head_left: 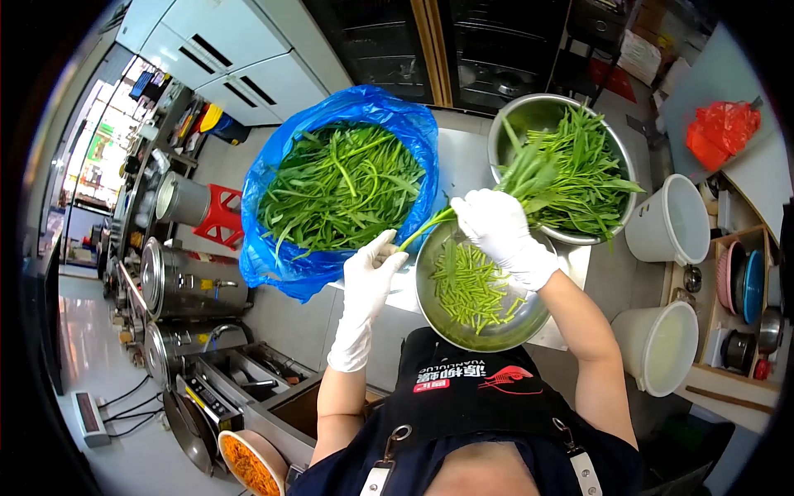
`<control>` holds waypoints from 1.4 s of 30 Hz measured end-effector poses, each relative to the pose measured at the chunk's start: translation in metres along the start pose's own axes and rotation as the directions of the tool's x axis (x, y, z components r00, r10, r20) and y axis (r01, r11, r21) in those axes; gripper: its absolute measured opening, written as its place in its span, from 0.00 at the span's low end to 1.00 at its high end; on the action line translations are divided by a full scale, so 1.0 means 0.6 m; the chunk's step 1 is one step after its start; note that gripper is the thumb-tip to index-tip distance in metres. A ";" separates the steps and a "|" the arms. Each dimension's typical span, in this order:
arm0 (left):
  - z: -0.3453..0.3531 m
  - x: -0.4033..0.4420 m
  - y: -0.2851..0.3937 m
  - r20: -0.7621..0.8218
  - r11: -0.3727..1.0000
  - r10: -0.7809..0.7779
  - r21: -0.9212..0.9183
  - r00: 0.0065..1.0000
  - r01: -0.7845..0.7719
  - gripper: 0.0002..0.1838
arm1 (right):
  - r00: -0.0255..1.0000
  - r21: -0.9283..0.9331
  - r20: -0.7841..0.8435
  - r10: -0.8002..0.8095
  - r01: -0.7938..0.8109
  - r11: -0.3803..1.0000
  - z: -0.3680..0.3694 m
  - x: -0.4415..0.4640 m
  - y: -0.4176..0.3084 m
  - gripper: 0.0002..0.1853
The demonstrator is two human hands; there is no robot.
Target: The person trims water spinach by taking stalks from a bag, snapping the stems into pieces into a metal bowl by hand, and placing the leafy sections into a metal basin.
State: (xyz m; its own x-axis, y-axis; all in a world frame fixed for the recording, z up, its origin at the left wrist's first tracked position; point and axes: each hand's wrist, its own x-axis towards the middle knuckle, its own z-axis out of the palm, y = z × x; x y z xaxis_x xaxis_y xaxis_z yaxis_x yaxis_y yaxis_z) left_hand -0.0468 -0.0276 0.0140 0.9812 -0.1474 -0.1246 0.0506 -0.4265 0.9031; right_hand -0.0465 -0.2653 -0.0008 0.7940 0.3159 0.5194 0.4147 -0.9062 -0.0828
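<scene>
Stem [430, 224] bridges both hands: left hand [370, 271] pinches its bare end, right hand [500, 236] is closed around it farther up; one stem or several, can't tell. Long axis slants forward and rightward from left fingertips; left hand nearer the bare end, right hand nearer the leaves [529, 172]. Cut pieces [471, 289] lie in metal bowl [532, 317], right of left hand, partly under right hand. Farther out: blue bag [285, 277] of greens [343, 186] ahead of left hand, second bowl [503, 134] of leafy stalks [587, 169] ahead-right of right hand.
</scene>
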 end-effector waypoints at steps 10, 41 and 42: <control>0.008 0.024 -0.048 0.151 0.992 -0.065 -0.098 0.986 0.080 0.12 | 0.968 0.467 0.064 0.241 -0.242 0.851 0.011 -0.025 0.016 0.07; 0.080 0.000 -0.029 0.472 0.983 -0.019 -0.152 0.881 0.102 0.11 | 0.812 0.725 -0.019 0.583 -0.391 0.568 -0.149 -0.007 0.144 0.08; 0.100 -0.006 -0.058 0.480 0.998 0.006 -0.063 0.877 0.027 0.12 | 0.804 0.540 -0.112 0.585 -0.445 0.715 -0.175 0.005 0.178 0.08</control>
State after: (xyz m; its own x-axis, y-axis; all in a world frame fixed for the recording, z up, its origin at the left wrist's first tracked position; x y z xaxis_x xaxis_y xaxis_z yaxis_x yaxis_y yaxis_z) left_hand -0.0634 -0.0656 -0.0419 0.7719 -0.5601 -0.3007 0.0887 -0.3736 0.9234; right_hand -0.0468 -0.3906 0.0812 0.8306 -0.3075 0.4643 0.1834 -0.6363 -0.7494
